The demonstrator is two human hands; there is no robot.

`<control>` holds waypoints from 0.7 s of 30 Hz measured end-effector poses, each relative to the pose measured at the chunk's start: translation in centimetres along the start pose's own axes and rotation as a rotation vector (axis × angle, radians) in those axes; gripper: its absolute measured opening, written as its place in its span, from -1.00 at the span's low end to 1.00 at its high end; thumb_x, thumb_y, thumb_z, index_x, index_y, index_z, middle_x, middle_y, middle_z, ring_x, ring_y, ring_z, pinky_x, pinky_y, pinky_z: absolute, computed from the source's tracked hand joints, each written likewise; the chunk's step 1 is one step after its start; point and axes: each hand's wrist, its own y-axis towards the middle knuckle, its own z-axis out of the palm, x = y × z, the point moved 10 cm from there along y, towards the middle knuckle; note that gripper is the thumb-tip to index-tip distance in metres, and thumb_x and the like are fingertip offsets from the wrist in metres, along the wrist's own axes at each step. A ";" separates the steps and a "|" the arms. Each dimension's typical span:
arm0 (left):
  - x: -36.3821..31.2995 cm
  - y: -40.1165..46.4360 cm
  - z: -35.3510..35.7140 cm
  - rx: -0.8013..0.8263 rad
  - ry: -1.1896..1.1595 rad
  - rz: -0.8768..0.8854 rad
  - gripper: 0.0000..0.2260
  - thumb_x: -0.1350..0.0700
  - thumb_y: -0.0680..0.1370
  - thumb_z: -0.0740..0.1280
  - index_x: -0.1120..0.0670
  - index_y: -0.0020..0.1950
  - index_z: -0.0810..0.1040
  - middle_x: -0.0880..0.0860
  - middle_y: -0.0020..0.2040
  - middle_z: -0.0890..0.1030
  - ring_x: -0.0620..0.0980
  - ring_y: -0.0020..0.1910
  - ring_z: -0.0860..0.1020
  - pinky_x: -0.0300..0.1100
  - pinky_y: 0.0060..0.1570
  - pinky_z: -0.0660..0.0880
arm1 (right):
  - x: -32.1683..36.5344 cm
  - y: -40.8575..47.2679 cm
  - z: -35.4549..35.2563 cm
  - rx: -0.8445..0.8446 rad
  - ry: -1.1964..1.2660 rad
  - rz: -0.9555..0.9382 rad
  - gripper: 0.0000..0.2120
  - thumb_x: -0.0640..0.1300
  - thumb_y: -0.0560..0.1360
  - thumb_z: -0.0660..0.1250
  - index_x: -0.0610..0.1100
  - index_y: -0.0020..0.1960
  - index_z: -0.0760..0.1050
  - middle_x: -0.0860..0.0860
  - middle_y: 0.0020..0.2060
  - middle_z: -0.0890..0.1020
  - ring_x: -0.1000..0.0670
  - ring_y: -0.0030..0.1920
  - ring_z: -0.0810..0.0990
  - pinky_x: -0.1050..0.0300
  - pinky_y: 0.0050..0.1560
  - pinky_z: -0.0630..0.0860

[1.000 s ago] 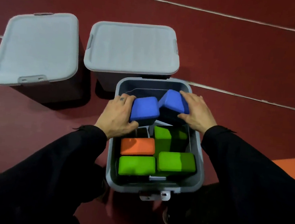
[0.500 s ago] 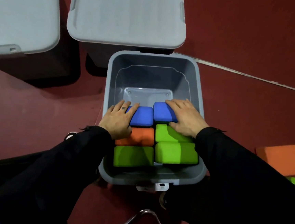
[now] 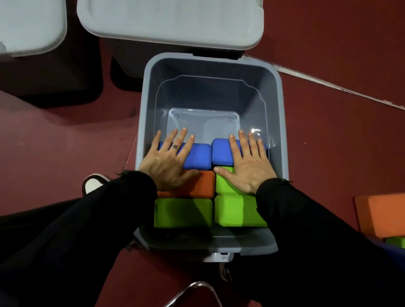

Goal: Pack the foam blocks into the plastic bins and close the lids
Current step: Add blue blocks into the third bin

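Blue blocks [image 3: 197,156] lying crosswise, hands [image 3: 169,161] flat

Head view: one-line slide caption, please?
Both hands, left hand and right hand, press flat on blue foam blocks in the open bin.

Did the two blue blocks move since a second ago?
Yes. The blue blocks went down into the open bin, from up at its rim to flat beside the orange block.
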 end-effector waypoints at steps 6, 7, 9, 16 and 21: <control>-0.8 0.7 1.2 -0.013 -0.043 -0.003 -0.25 -0.40 0.58 -0.03 0.05 0.63 0.18 0.19 0.62 0.19 0.22 0.59 0.19 0.40 0.48 0.02 | -1.3 1.3 0.9 0.015 0.083 0.045 0.02 0.62 0.42 -0.15 0.01 0.66 -0.26 -0.08 0.66 -0.18 -0.14 0.64 -0.25 -0.20 0.60 -0.23; -0.9 0.6 1.4 -0.009 -0.042 -0.014 -0.24 -0.40 0.58 -0.03 0.06 0.63 0.18 0.17 0.62 0.19 0.20 0.59 0.18 0.41 0.47 0.00 | -1.1 1.3 1.0 0.029 0.087 0.037 0.02 0.62 0.42 -0.15 0.01 0.66 -0.26 -0.07 0.66 -0.18 -0.14 0.64 -0.25 -0.20 0.60 -0.24; -1.1 0.6 1.0 -0.027 -0.052 -0.019 -0.25 -0.40 0.59 -0.03 0.06 0.62 0.19 0.14 0.62 0.21 0.17 0.60 0.18 0.41 0.48 -0.02 | -0.9 0.8 0.7 0.018 0.128 0.035 0.00 0.60 0.43 -0.15 0.02 0.67 -0.19 -0.07 0.66 -0.12 -0.14 0.64 -0.21 -0.20 0.60 -0.22; -3.6 1.0 -4.2 -0.068 -0.236 0.029 -0.40 -0.28 0.60 0.07 0.12 0.41 0.50 0.17 0.47 0.44 0.22 0.44 0.40 0.19 0.35 0.36 | -2.5 -1.5 -5.1 -0.112 0.319 -0.013 -0.52 0.17 0.60 0.24 0.02 0.46 0.45 -0.05 0.50 0.43 -0.14 0.50 0.36 -0.06 0.48 0.32; -9.4 3.1 -9.9 -0.014 -0.275 0.082 -0.60 -0.16 0.63 0.21 0.10 0.26 0.58 0.08 0.35 0.51 0.14 0.35 0.45 0.10 0.21 0.51 | -6.4 -7.6 -11.0 -0.208 0.371 0.071 -0.67 0.10 0.55 0.24 0.08 0.26 0.57 0.01 0.15 0.69 -0.17 0.17 0.63 -0.05 0.09 0.56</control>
